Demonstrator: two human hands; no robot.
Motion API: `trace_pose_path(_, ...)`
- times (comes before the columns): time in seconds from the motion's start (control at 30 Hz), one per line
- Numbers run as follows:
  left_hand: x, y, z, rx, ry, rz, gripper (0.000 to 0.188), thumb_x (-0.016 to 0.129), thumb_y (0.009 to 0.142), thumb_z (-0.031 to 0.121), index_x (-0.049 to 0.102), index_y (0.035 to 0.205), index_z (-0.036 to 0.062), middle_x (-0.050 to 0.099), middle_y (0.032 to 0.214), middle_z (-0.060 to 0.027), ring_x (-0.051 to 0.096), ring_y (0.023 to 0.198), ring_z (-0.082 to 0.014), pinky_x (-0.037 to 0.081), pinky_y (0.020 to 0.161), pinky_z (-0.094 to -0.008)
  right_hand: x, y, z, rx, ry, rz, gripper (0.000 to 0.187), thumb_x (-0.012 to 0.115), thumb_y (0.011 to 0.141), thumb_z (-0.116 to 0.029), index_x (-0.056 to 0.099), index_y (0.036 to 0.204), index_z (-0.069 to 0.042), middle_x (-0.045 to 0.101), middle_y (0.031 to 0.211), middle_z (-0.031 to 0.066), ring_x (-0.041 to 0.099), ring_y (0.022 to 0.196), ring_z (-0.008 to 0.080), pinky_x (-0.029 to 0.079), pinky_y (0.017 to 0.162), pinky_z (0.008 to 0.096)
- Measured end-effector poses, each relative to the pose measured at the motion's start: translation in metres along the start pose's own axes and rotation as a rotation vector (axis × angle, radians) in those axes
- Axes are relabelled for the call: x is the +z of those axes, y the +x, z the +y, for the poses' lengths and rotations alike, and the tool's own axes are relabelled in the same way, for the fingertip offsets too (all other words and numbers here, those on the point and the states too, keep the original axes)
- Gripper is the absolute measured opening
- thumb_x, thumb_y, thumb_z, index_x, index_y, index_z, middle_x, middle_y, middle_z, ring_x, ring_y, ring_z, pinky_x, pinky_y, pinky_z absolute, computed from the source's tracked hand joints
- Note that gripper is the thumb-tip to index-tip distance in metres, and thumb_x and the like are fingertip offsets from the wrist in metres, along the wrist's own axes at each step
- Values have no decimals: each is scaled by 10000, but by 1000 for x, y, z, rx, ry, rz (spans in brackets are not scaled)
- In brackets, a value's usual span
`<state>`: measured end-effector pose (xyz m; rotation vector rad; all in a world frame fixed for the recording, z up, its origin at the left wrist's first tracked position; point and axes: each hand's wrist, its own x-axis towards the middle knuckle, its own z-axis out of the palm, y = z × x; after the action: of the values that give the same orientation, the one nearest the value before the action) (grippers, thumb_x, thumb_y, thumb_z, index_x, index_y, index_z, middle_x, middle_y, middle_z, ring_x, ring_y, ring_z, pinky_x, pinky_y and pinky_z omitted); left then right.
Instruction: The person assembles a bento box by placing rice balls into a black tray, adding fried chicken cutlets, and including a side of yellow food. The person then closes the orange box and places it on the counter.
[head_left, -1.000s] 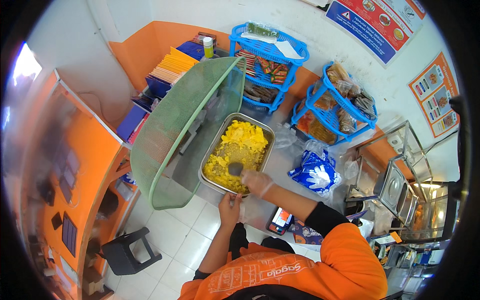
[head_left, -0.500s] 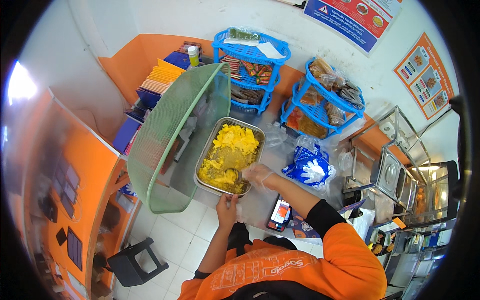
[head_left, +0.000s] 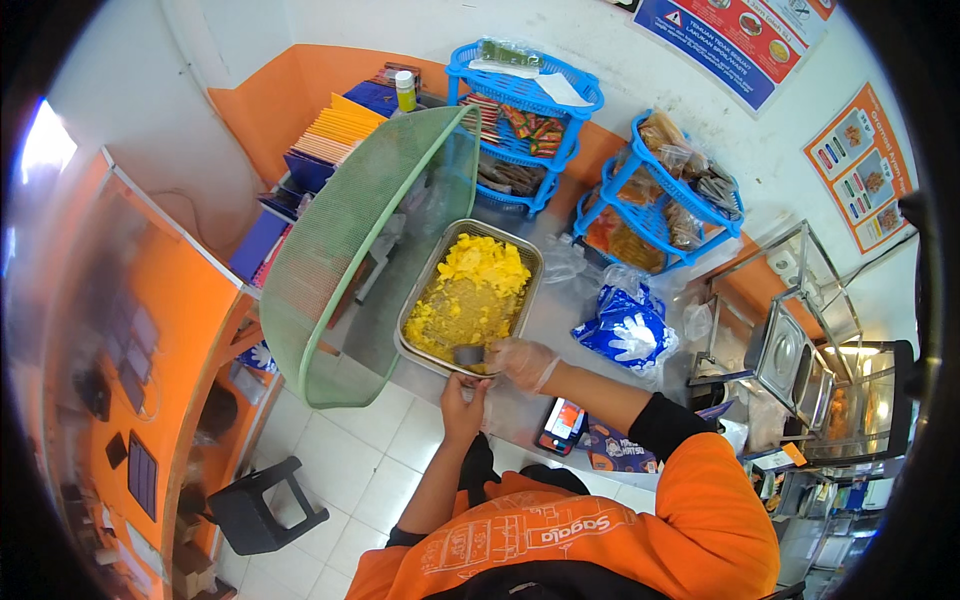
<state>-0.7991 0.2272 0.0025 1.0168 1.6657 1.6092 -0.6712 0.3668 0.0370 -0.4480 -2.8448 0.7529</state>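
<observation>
A rectangular metal tray (head_left: 418, 358) of yellow, lumpy food (head_left: 484, 262) lies on the steel counter before me. The food heaps up at the far end; a thinner, duller layer covers the middle. My right hand (head_left: 524, 364), in a clear plastic glove, is closed on a small dark scoop (head_left: 467, 354) at the tray's near end. The scoop's bowl rests in the food; its handle is mostly hidden by the fingers. My left hand (head_left: 463, 408) is closed at the near rim, fingertips pinching the tray's edge.
A green mesh food cover (head_left: 340, 260) stands tilted left of the tray. Blue tiered racks (head_left: 525, 95) with packets stand behind. To the right are a blue plastic pack (head_left: 628, 328) and a phone (head_left: 562, 425). A black stool (head_left: 268, 507) is on the floor.
The scoop has moved slightly toward the tray's near edge, and its bowl has turned. My right hand has come closer to my left. The whole view has shifted a little.
</observation>
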Motion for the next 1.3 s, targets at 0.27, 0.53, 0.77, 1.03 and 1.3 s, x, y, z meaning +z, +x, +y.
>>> trace_pose_path(0.27, 3, 0, 3, -71, 10, 26, 208, 757, 846, 93, 573, 884, 5, 642, 801, -88, 604, 769, -182, 480, 752, -310, -28, -3, 37, 512, 540, -100, 174, 643, 908, -182, 686, 967, -23, 698, 961, 148, 671, 902, 251, 516, 774, 350)
trace_pose_path(0.53, -6, 4, 12, -93, 38, -59, 205, 768, 833, 121, 617, 911, 6, 673, 817, -93, 632, 778, -179, 496, 759, -311, -29, -2, 36, 812, 1235, 94, 251, 677, 916, -229, 680, 1108, -67, 671, 903, 37, 614, 800, 166, 488, 668, 320)
trace_pose_path(0.77, -63, 14, 38, 15, 462, -338, 206, 762, 805, 142, 662, 908, -6, 685, 824, -114, 619, 776, -216, 488, 760, -352, -78, -91, 1, 799, 1578, 541, 322, 709, 904, -320, 657, 1153, -124, 635, 879, -18, 538, 741, 83, 393, 605, 255)
trace_pose_path(1.03, -63, 30, 82, -38, 833, -757, 324, 683, 902, 201, 646, 1132, -25, 674, 1046, -136, 635, 918, -254, 518, 858, -385, -113, -386, -120, 827, 1440, 1379, 275, 705, 909, -304, 661, 1102, -112, 606, 832, -37, 473, 654, 72, 392, 580, 248)
trace_pose_path(1.3, 75, -45, 113, -102, 890, -972, 338, 669, 913, 237, 645, 1124, -25, 667, 1044, -117, 619, 960, -251, 500, 884, -377, -41, -733, -215, 1111, 894, 1996, 120, 660, 934, -243, 614, 903, -136, 503, 731, -59, 473, 631, 64, 384, 514, 234)
